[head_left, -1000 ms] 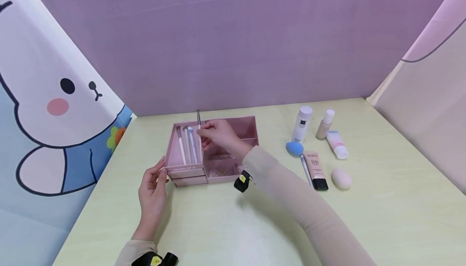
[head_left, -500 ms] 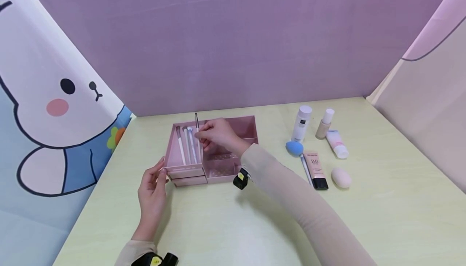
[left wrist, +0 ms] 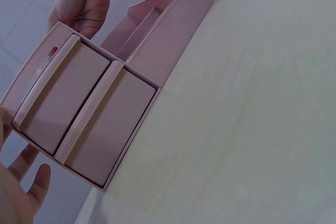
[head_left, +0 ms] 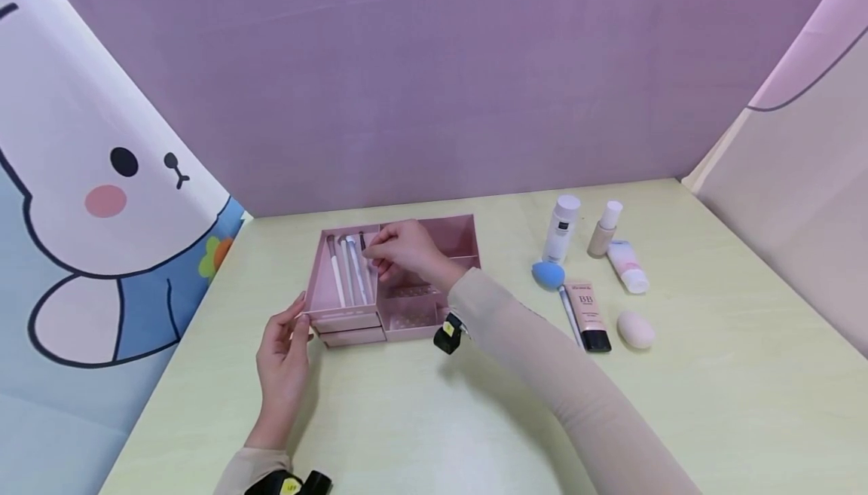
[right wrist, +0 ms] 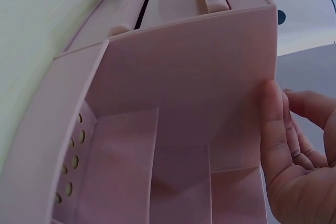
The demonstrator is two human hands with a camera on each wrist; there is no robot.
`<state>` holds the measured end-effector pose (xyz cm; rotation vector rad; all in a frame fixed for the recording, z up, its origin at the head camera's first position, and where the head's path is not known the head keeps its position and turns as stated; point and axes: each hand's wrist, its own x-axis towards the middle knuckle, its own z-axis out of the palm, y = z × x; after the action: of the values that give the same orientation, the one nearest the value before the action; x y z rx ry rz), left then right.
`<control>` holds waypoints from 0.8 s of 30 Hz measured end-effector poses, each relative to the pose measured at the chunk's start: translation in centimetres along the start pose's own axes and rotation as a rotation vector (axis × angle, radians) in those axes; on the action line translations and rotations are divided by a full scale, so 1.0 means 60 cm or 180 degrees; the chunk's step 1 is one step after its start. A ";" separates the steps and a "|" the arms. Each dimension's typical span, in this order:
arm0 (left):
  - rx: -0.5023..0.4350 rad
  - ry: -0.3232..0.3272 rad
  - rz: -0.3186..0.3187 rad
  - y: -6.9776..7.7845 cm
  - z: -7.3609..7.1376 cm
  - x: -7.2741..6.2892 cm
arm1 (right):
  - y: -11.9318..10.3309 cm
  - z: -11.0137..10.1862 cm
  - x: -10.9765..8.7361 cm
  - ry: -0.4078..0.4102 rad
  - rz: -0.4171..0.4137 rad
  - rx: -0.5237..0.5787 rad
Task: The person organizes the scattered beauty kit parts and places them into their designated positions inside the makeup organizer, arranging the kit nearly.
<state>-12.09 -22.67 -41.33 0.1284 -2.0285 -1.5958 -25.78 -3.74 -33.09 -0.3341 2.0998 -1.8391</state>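
Observation:
In the head view my right hand (head_left: 404, 248) hovers over the divider of the pink organizer box (head_left: 348, 323), fingertips close above the dark-tipped makeup brush (head_left: 362, 239). That brush lies in the left tray beside several other makeup brushes (head_left: 337, 273); the fingers cover part of its handle. In the right wrist view the right thumb and forefinger (right wrist: 273, 124) are at the top edge of the divider wall. My left hand (head_left: 283, 359) touches the box's front left corner, thumb at the front; the left wrist view shows its fingers (left wrist: 39, 184) beside the drawers.
Right of the box are a white bottle (head_left: 560, 230), a foundation bottle (head_left: 603, 231), a white-pink tube (head_left: 628, 267), a blue makeup sponge (head_left: 548, 275), a BB cream tube (head_left: 587, 314), a brush (head_left: 571, 317) and a pale sponge (head_left: 636, 330). A purple backdrop (head_left: 447, 88) stands behind.
The dark-tipped brush, raised and tilted in the right hand earlier, has swung left and dropped flat into the tray. The right hand stays almost in place; the left hand has not moved.

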 end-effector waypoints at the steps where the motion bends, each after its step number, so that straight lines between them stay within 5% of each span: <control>1: -0.0012 0.0001 -0.0001 0.000 0.000 0.000 | 0.001 0.000 0.000 -0.0012 -0.0002 0.0017; 24: -0.0042 0.0039 0.0070 -0.006 -0.002 0.003 | 0.018 -0.071 -0.050 -0.0311 -0.0252 0.0151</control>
<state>-12.31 -22.94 -41.59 0.1103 -2.0031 -1.5908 -24.65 1.48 -33.37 -0.4915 2.0012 -1.8736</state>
